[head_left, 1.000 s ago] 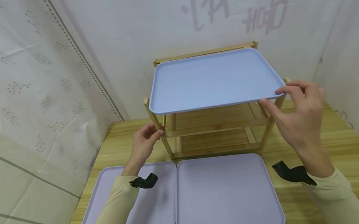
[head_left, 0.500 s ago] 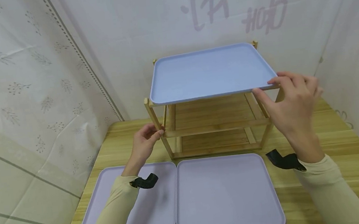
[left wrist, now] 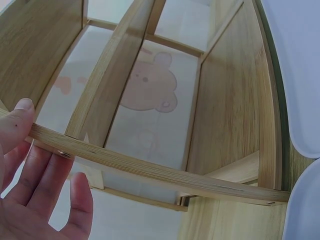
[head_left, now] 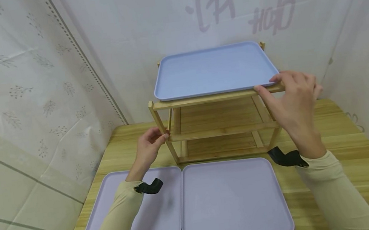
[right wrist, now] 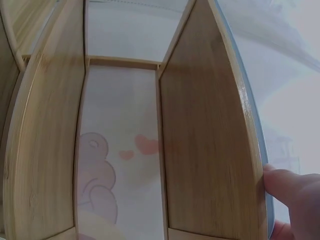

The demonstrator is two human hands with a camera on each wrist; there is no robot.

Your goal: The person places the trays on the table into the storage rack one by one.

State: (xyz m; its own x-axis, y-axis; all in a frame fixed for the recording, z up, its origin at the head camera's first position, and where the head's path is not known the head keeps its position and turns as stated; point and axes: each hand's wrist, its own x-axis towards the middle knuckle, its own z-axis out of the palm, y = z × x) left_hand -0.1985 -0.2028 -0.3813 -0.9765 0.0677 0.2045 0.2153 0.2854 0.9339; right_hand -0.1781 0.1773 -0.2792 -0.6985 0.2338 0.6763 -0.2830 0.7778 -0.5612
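Observation:
A wooden rack [head_left: 220, 131] with several shelf levels stands at the back of the table. On its top level lies a light blue tray [head_left: 215, 69], its front edge just behind the rack's top front rail. My right hand [head_left: 294, 110] pinches the tray's front right corner, thumb at the front edge and fingertips over the rim. In the right wrist view the thumb of the right hand [right wrist: 297, 197] presses the tray's thin blue edge [right wrist: 256, 117]. My left hand [head_left: 148, 143] holds the rack's front left post [left wrist: 150, 170], thumb on one side and fingers behind it.
Two lilac trays lie side by side on the wooden table [head_left: 356, 148] before the rack: the left tray [head_left: 162, 216], partly under my left forearm, and the right tray [head_left: 233, 200]. White printed curtains [head_left: 120, 31] hang behind and at both sides.
My right hand has pushed the blue tray backward and a little left onto the rack's top, so the top front rail now shows. The left hand has stayed on the post.

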